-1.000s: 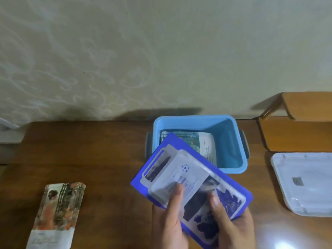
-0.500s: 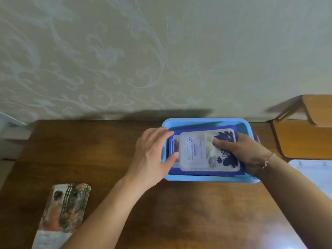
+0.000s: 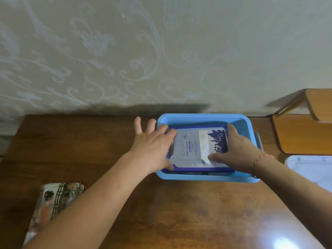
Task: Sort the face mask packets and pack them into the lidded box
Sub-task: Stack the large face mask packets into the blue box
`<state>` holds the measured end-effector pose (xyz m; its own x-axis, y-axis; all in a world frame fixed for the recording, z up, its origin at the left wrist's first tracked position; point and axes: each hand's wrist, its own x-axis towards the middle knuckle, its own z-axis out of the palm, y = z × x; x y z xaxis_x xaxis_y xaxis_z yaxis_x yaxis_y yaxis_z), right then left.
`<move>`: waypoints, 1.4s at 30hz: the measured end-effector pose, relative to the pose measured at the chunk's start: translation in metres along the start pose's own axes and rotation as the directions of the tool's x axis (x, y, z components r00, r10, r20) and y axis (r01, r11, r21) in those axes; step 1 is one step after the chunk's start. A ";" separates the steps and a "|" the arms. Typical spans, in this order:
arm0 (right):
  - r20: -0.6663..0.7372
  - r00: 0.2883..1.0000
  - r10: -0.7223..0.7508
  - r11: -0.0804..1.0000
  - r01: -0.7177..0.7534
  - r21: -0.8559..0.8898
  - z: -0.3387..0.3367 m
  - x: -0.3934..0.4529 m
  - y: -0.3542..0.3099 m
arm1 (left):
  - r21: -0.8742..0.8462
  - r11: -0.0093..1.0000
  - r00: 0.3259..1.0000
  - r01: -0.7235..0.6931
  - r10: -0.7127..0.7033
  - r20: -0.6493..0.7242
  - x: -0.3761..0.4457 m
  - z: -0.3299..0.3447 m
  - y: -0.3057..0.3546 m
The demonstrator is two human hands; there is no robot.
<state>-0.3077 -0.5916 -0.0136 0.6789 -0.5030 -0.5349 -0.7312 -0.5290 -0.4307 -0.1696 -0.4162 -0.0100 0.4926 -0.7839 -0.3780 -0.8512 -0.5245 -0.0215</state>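
Face mask packets (image 3: 197, 148): glossy flat blue-white stack in rectangular blue plastic box (image 3: 203, 118) | left hand (image 3: 152, 146), right hand (image 3: 239, 150) spread, pressing it | one floral packet (image 3: 53, 200) on wooden table (image 3: 161, 212)

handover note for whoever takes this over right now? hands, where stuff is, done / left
Left hand: fingers straight, pressing the left end of the blue packets inside the blue box.
Right hand: flat on the right end of the same packets, thumb on top.
Blue packets: lying flat in the box, a stack of at least two.
Patterned packets: on the table, front left, untouched.
Lid: white, off, on the table right of the box.
Done: blue packets in the box.
Left: pack the patterned packets, fit the lid.
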 end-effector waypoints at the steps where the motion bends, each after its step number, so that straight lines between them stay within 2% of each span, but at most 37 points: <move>1: 0.010 1.000 -0.021 0.998 0.021 -0.066 -0.002 -0.001 0.000 | 0.017 1.000 1.000 -0.005 0.005 -0.003 0.001 -0.003 0.000; 3: 0.031 0.999 -0.030 0.993 0.033 -0.114 -0.003 0.000 0.001 | 0.011 1.000 1.000 -0.010 0.010 -0.017 0.004 -0.009 0.003; 10: 0.123 0.992 -0.002 0.992 0.017 -0.122 -0.009 0.001 -0.001 | -0.153 0.988 0.999 -0.025 0.021 -0.030 0.020 -0.004 0.003; 18: 0.179 0.983 -0.049 0.970 0.089 -0.224 0.003 -0.004 0.002 | -0.153 0.984 0.989 -0.094 0.110 0.102 0.021 -0.001 -0.004; 26: 0.144 0.986 -0.084 0.963 0.118 -0.242 0.010 -0.002 0.006 | -0.003 0.990 0.958 -0.143 0.139 0.250 0.025 -0.008 -0.004; 31: 0.133 0.989 -0.068 0.961 0.101 -0.257 0.013 -0.002 0.006 | 0.123 0.985 0.962 -0.117 0.081 0.259 0.024 -0.009 0.006; 35: 0.130 0.988 -0.079 0.964 0.109 -0.243 0.007 -0.005 0.006 | 0.087 0.990 0.953 -0.115 0.086 0.292 0.024 -0.013 0.002; 38: 0.048 0.993 -0.106 0.961 0.115 -0.252 0.001 -0.010 0.008 | 0.032 0.993 0.936 -0.111 0.093 0.338 0.023 -0.019 -0.007; 42: -0.059 0.957 -0.285 0.914 0.252 -0.317 -0.012 -0.015 0.004 | -0.008 0.995 0.960 -0.101 0.100 0.263 0.022 -0.021 -0.009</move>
<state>-0.3202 -0.5944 0.0011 0.8616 -0.3711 -0.3464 -0.4761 -0.8274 -0.2978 -0.1473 -0.4354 0.0013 0.3401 -0.7173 -0.6081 -0.8953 -0.4449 0.0241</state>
